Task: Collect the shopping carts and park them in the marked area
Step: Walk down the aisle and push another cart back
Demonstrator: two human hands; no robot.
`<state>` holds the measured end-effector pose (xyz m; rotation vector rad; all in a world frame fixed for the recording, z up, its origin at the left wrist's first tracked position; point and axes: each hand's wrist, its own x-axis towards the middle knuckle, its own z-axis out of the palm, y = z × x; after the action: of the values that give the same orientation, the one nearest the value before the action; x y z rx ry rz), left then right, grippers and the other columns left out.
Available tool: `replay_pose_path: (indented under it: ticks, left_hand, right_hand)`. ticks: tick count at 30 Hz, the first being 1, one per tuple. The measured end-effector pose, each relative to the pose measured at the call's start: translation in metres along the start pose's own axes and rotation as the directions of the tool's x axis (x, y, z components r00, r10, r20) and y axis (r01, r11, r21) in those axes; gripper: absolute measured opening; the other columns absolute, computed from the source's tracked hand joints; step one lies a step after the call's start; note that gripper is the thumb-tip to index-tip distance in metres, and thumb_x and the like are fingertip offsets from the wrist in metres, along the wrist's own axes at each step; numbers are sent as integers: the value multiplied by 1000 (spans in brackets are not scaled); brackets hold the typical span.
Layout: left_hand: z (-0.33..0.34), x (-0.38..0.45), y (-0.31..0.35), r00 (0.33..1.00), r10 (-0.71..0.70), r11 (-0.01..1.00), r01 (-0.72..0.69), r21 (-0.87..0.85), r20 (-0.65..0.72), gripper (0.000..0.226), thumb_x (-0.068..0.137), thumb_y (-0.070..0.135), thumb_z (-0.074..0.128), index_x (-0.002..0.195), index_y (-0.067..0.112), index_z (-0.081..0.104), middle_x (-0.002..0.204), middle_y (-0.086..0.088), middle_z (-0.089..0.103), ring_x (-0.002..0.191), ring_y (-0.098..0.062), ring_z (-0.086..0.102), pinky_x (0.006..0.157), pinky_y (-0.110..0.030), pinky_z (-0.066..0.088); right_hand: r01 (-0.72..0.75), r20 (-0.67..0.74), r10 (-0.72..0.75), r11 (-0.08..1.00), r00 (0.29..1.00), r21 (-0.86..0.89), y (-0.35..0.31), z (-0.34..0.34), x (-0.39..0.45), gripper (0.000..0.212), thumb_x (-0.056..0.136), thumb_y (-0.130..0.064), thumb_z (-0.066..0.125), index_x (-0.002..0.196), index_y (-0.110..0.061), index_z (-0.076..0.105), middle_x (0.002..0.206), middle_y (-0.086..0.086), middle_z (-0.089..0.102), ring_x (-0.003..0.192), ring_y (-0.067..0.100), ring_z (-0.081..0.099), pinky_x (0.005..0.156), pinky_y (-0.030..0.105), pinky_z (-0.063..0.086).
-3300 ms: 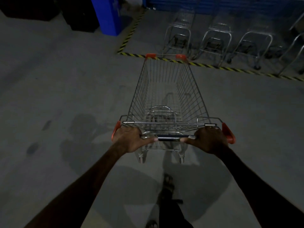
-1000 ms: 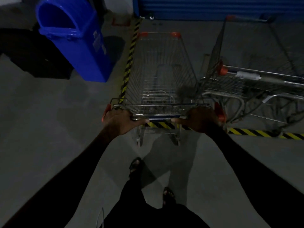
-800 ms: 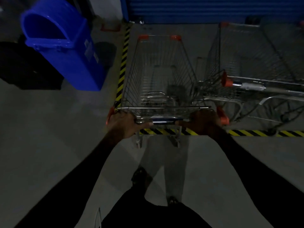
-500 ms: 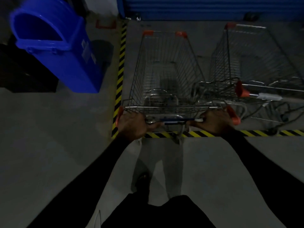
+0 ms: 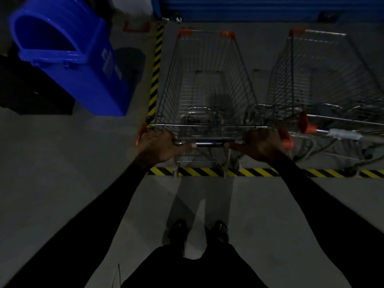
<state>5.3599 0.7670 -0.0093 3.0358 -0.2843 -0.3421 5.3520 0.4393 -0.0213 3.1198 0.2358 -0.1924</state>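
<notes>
Rolled forward since earlier: wire shopping cart with orange corners [image 5: 205, 86] now inside the yellow-black striped floor line [image 5: 255, 172], beside a parked second wire cart [image 5: 324, 80]. Left hand [image 5: 160, 147] and right hand [image 5: 262, 145] wrapped round its handle. Parking nearly done; release left, perhaps more carts.

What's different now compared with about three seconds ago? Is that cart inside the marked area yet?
The cart was rolled forward from open floor over the striped line; its basket now sits inside the marked area beside a parked cart, rear wheels about at the line. The blue bin has come into view on the left. Unchanged: left hand and right hand still grip the handle.
</notes>
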Motion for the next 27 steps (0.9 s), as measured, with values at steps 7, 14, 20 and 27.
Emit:
replay_pose_path:
  ticks: [7, 14, 20, 27]
  left_hand:
    - [-17, 30, 10, 992, -21, 998, 14, 59, 122, 77, 72, 109, 14, 66, 43, 53, 111, -1, 77, 124, -24, 64, 126, -60, 16]
    - [-19, 68, 7, 985, -70, 995, 58, 77, 155, 123, 59, 114, -2, 129, 45, 72, 131, -1, 73, 135, -27, 58, 127, -63, 15]
    - [-16, 84, 3, 989, -77, 995, 68, 76, 124, 111, 62, 114, 4, 94, 37, 77, 121, -4, 76, 129, -28, 62, 126, -63, 16]
    - [-18, 87, -1, 993, -48, 996, 40, 81, 103, 108, 63, 114, 6, 88, 33, 74, 130, -8, 73, 133, -31, 59, 125, -62, 19]
  right_hand:
    - [-2, 96, -23, 968, 995, 252, 13, 5, 37, 84, 73, -99, 40, 47, -19, 38, 46, -2, 37, 47, 11, 40, 73, 37, 48]
    - [13, 58, -29, 965, 998, 262, 19, -4, 68, 82, 77, -100, 35, 70, -25, 69, 73, 8, 68, 93, 25, 68, 103, 49, 52]
    - [6, 102, -25, 985, 994, 175, 24, -7, 83, 99, 61, -111, 18, 50, -19, 53, 51, 0, 50, 56, 18, 56, 82, 46, 60]
    - [-24, 111, 5, 985, 994, 168, 23, -3, 91, 108, 62, -112, 18, 56, -16, 66, 60, 2, 65, 66, 21, 67, 89, 50, 56]
